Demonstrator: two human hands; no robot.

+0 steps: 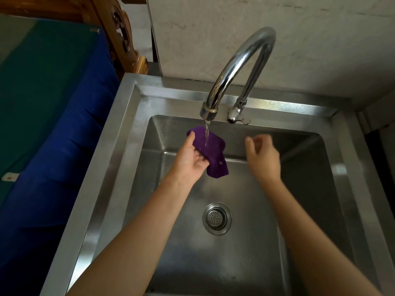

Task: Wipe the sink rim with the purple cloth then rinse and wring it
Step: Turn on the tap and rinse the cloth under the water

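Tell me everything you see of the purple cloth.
The cloth is small, deep purple, soft and fuzzy-looking, crumpled rather than spread. The left hand grips its left edge, holding it over the sink basin under the faucet. The water stream lands on its upper part; its lower end hangs free. The right hand is apart from it.

Soft, dimmish light is coming from the left, glaring off the curved chrome faucet (239, 67) and the left rim of the square stainless steel sink (111, 167). The basin's right side is sitting in shadow. The right hand (263, 154) is smearing with motion blur. Wide-angle distortion is bowing the frame edges.
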